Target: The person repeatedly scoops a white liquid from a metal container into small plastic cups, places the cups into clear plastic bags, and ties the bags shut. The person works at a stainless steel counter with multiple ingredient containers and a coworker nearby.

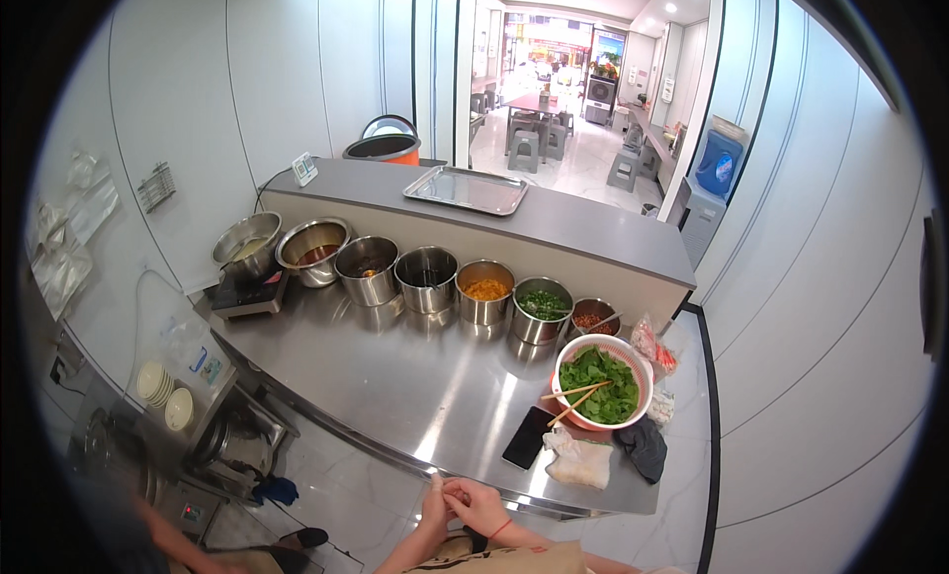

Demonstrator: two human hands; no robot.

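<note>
My left hand (pixel 436 502) and my right hand (pixel 478 506) touch each other at the near edge of a stainless steel counter (pixel 385 374), with no object visible in them. A black smartphone (pixel 528 438) lies on the counter beyond my right hand, beside a white cloth (pixel 582 464). Behind it stands a white and red colander (pixel 643 407) of leafy greens (pixel 604 377), with wooden chopsticks (pixel 574 406) resting across. Along the back are steel pots, among them one of chopped green herbs (pixel 543 305), one of orange food (pixel 485 289) and one of reddish nuts (pixel 593 322).
A raised grey ledge (pixel 593 236) behind the pots bears a metal tray (pixel 467 190). At the left, a steel pot (pixel 248 244) sits on a cooktop (pixel 248 296). Stacked bowls (pixel 153 383) stand on a side shelf. Another person's arm (pixel 178 540) is at lower left.
</note>
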